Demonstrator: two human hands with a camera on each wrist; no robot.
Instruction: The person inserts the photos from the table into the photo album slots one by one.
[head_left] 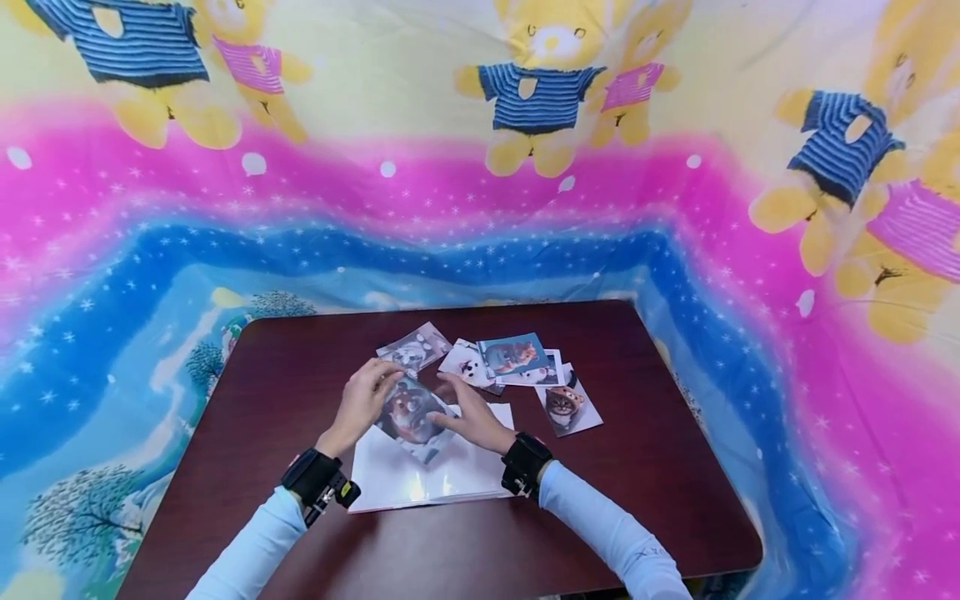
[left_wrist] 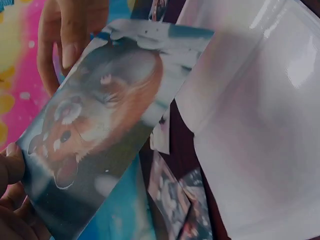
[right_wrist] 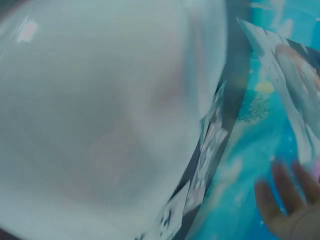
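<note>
My left hand (head_left: 367, 395) pinches one corner of a photo card (head_left: 411, 410) that shows a brown hamster. In the left wrist view the hamster card (left_wrist: 107, 107) tilts across the middle, with the fingers and thumb at its lower-left corner. Beside the card's other edge is my right hand (head_left: 474, 417), its fingers spread and not curled round it. Below both hands lies an opened album (head_left: 472, 471) with glossy white pages. In the right wrist view, the right hand (right_wrist: 295, 207) shows extended fingers at the lower right, blurred.
Several animal photo cards lie behind the album: a greyish one (head_left: 415, 347), a blue-backed one (head_left: 513, 356), and one with a cat (head_left: 567, 406) to the right. They rest on a dark red-brown table (head_left: 637, 492). A bear-patterned cloth (head_left: 420, 192) hangs around it.
</note>
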